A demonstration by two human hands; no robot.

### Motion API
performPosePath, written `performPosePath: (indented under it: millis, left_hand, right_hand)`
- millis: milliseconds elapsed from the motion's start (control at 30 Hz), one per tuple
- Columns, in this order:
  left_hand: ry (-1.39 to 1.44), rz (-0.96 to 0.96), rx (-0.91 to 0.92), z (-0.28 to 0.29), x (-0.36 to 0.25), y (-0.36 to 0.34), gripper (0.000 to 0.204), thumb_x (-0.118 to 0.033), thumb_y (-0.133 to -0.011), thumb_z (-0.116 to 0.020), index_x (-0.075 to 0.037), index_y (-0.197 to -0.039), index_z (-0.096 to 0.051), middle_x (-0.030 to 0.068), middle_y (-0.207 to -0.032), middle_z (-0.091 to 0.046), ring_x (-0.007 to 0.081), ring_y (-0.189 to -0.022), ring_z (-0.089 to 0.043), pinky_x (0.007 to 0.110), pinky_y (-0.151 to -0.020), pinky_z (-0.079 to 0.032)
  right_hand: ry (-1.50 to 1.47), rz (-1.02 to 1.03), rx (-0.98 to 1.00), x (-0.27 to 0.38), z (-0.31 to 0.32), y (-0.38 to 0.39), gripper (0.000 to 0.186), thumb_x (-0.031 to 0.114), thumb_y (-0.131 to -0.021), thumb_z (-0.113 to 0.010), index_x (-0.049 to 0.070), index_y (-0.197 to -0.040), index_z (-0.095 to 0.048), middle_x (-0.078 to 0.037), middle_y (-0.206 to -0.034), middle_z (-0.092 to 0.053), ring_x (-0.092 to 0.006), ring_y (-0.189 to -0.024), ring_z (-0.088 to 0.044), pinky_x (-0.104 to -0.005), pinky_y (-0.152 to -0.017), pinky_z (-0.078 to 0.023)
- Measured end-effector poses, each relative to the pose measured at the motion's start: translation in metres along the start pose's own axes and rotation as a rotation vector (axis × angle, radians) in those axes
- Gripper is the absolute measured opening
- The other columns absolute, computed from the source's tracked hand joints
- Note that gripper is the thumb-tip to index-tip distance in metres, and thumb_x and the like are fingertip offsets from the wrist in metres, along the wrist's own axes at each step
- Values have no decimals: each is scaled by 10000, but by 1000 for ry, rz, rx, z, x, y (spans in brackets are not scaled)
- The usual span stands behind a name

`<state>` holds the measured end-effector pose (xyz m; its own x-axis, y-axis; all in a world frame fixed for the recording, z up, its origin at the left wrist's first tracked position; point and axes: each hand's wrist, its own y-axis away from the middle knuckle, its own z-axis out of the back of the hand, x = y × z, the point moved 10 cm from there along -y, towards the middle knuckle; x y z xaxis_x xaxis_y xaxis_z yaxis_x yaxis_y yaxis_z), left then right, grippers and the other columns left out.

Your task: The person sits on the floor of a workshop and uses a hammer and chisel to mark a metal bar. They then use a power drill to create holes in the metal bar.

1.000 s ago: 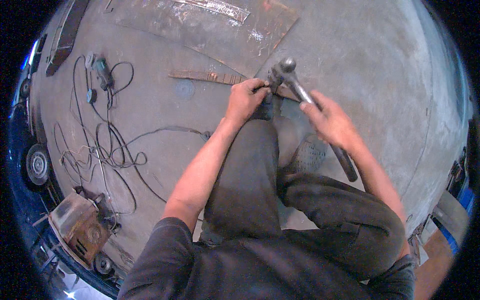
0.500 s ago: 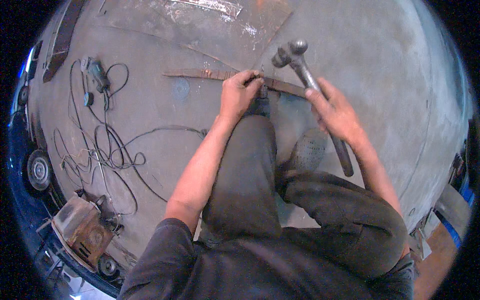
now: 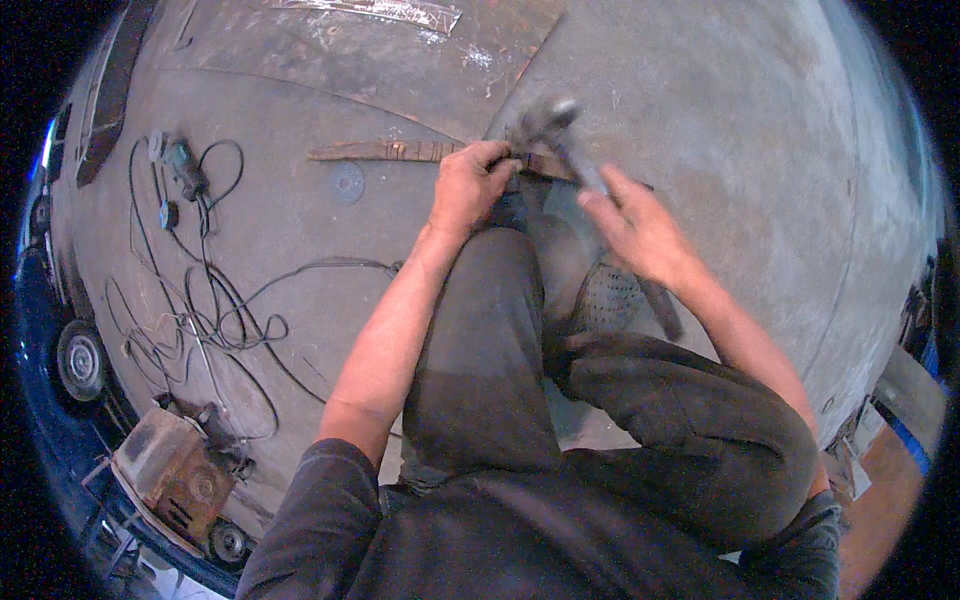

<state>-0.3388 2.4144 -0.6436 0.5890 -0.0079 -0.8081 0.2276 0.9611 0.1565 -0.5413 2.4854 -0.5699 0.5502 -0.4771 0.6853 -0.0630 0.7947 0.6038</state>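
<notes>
My right hand [image 3: 640, 225] is closed round the handle of a ball-peen hammer [image 3: 583, 168]. The hammer's head is smeared by motion and hangs just right of my left fingers, over a long, narrow, rusty bar [image 3: 385, 151]. My left hand [image 3: 470, 188] pinches something small and dark at the bar, in front of my left knee. What it grips is mostly hidden by the fingers, and I cannot make out its kind. The bar runs left to right beneath both hands, with dark marks across its left part.
An angle grinder [image 3: 186, 172] lies at the left among looped black cables [image 3: 235, 290]. A round grey disc [image 3: 348, 183] is on the floor below the bar. A rusty wheeled metal box [image 3: 180, 470] stands lower left, beside a blue vehicle's wheel [image 3: 80, 360]. A metal sheet [image 3: 400, 80] lies ahead.
My right hand has brought the hammer down and left, its head now close to my left fingers. My left hand keeps its pinch at the bar. The whole view has shifted slightly.
</notes>
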Motion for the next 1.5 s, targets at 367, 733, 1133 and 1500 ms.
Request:
performPosePath:
  millis: [367, 733, 1133, 1500]
  left_hand:
    - [-6, -39, 1, 1, -2, 1, 271, -191, -857, -754, -54, -1090, -758, 178, -1026, -747, 323, -945, -734, 381, -865, -560]
    - [-14, -21, -36, 6, 2, 3, 232, -190, -877, -732, -28, -1042, -746, 182, -995, -749, 311, -922, -736, 386, -836, -555]
    - [174, 469, 196, -22, 86, 40, 442, -300, -870, -767, 29, -1143, -657, 141, -1001, -719, 230, -895, -678, 366, -837, -531]
    - [710, 620, 278, -56, 84, 40, 369, -173, -858, -792, 23, -1145, -667, 77, -1012, -711, 150, -872, -660, 304, -801, -528]
  right_hand:
    - [435, 423, -338, 17, 17, 3, 665, 464, -1021, -557, -54, -1429, -471, -122, -893, -652, -179, -641, -642, -337, -582, -534]
    - [244, 142, -45, 11, -7, -10, 558, 487, -1004, -542, -12, -1253, -571, -272, -1075, -670, -438, -1015, -649, -488, -893, -497]
    - [-217, -172, -19, -34, 9, 7, 501, 472, -1018, -538, 30, -1251, -577, -40, -708, -544, -147, -482, -542, -333, -447, -458]
    - [-170, -135, 62, -18, -8, 14, 454, 422, -1028, -553, 27, -1250, -556, -12, -716, -504, -110, -499, -517, -286, -421, -418]
